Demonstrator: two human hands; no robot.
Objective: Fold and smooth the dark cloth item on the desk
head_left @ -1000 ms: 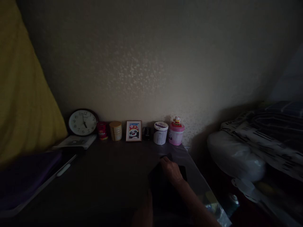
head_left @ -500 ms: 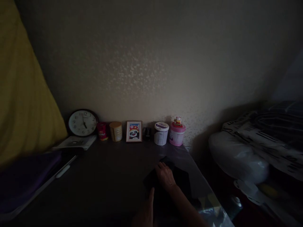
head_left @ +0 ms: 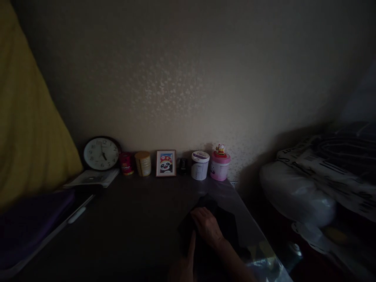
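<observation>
The black cloth (head_left: 229,225) lies on the dark tabletop (head_left: 132,227), toward its right edge, and from here I'd call the handling of it partway along. It is down on the table, but its outline looks angular and uneven, so it doesn't seem neatly settled. The right hand (head_left: 208,226) curls over it, fingers bent down; I can't tell whether they pinch fabric. The left hand (head_left: 185,264) points its index finger toward the right; its other fingers are lost in the gloom, so its grip is unclear, as are any finished folds.
</observation>
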